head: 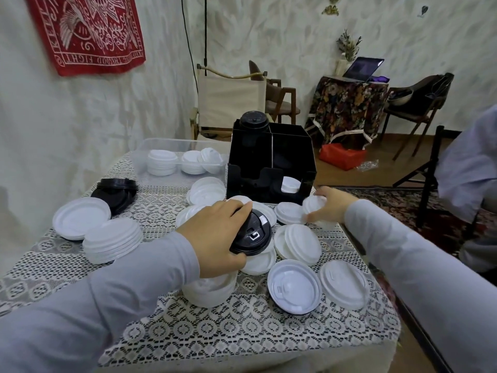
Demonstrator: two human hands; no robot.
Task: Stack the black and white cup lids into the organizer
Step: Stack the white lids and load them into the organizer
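1. Room: pale textured walls, with a red wall hanging (86, 30) upper left. Past the table are one canvas chair (231, 95), one side table (347, 109) under a floral cloth with a laptop (363, 68) on it, and one red bag (341, 156) on the floor.
2. Surface: table (242, 332) under a white lace cloth.
3. Left edge: one pile of black lids (115, 193), one upturned white lid (80, 218) just in front of it, and one white stack (113, 240) touching that.
4. Far left corner: one clear bin (161, 142) with three clumps of white lids inside.
5. Left hand (215, 235), mid-table: fingers and thumb curled round a tilted black lid (254, 235), over a heap of loose white lids (295, 243). The heap overlaps, so I can't count it.
6. Far edge, centre: organizer (301, 146). One black stack (254, 121) is in the back-left compartment, rising above the rim. White lids (290, 184) sit in the front-right compartment.
7. Right hand (329, 204), right edge just in front of the organizer: fingers curled round a white lid's rim (313, 205).
8. Near the right edge, towards the front: two flat white lids (294, 285), side by side.
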